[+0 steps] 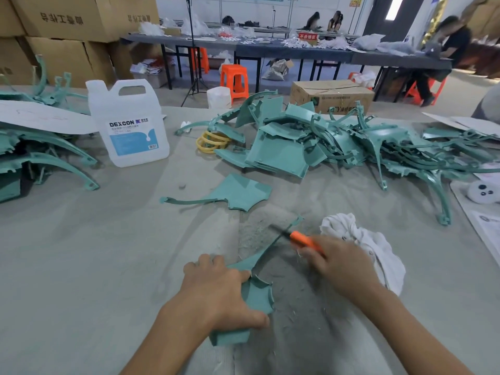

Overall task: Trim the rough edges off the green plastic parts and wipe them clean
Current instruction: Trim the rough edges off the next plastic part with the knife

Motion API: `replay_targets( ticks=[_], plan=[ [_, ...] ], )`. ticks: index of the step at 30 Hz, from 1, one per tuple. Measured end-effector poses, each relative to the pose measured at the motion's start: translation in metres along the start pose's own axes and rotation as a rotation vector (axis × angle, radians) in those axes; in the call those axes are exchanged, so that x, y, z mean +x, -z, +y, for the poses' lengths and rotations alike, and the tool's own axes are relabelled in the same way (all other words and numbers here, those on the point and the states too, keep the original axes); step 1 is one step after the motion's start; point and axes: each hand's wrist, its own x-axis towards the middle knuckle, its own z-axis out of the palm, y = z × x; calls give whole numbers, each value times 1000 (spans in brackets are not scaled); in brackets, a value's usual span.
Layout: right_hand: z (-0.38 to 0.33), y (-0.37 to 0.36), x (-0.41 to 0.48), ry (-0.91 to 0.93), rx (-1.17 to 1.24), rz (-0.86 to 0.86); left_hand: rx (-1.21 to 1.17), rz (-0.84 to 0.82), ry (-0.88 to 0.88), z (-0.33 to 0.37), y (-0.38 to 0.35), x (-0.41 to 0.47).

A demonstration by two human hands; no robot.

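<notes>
My left hand [216, 290] grips a green plastic part [257, 295] against the grey table near the front edge; the part's thin arm runs up and to the right. My right hand [338, 263] holds an orange-handled knife [303, 239], its dark blade lying on that thin arm. Pale shavings lie scattered around the part. A crumpled white rag [370, 244] sits just right of my right hand. Another green part [235, 192] lies flat farther back.
A big heap of green parts [338, 142] fills the back right, with more stacked at the left [40, 158]. A white DEXCON jug [130, 123] stands at the back left, yellow rings [212, 142] beside it. Cardboard boxes, orange stools and a seated person are beyond the table.
</notes>
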Motion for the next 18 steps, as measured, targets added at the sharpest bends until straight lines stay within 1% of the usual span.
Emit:
replay_targets(
  ticks=[1, 2, 3, 4, 6, 7, 8, 9, 11, 12, 13, 15, 16, 17, 18],
  plan=[
    [3, 3, 3, -53, -64, 90, -4, 1, 1, 0, -1, 0],
    [4, 3, 3, -72, -78, 150, -7, 1, 2, 0, -2, 0],
    [1, 2, 2, -43, -47, 180, -10, 6, -1, 0, -2, 1],
    [-5, -1, -3, 21, -1, 156, -11, 10, -3, 0, -3, 1],
    [-17, -11, -12, 149, 72, 4, -17, 21, -5, -1, -3, 1],
    [-19, -13, -14, 162, 80, -74, -17, 27, -5, -2, -3, 1],
    [-17, -12, -11, 134, 53, -80, -12, 27, -6, -2, -3, 1],
    [-14, -8, -7, 69, 5, -36, -8, 23, -5, -3, -3, 1],
    [-5, -3, -1, -53, -58, 131, -8, 20, -4, -3, -5, 1],
    [-3, -4, -2, -53, -41, 169, -9, 20, -5, -3, -6, 1],
    [-4, -6, -4, -14, -16, 145, -11, 23, -5, -4, -7, 1],
    [-10, -13, -13, 105, 39, -21, -13, 31, -7, -7, -8, 2],
    [-11, -13, -15, 113, 48, -79, -12, 36, -10, -7, -8, 2],
    [-8, -12, -13, 83, 45, -71, -8, 39, -13, -8, -8, 3],
    [-4, -10, -9, 20, 21, -12, -3, 39, -16, -9, -8, 4]
  ],
)
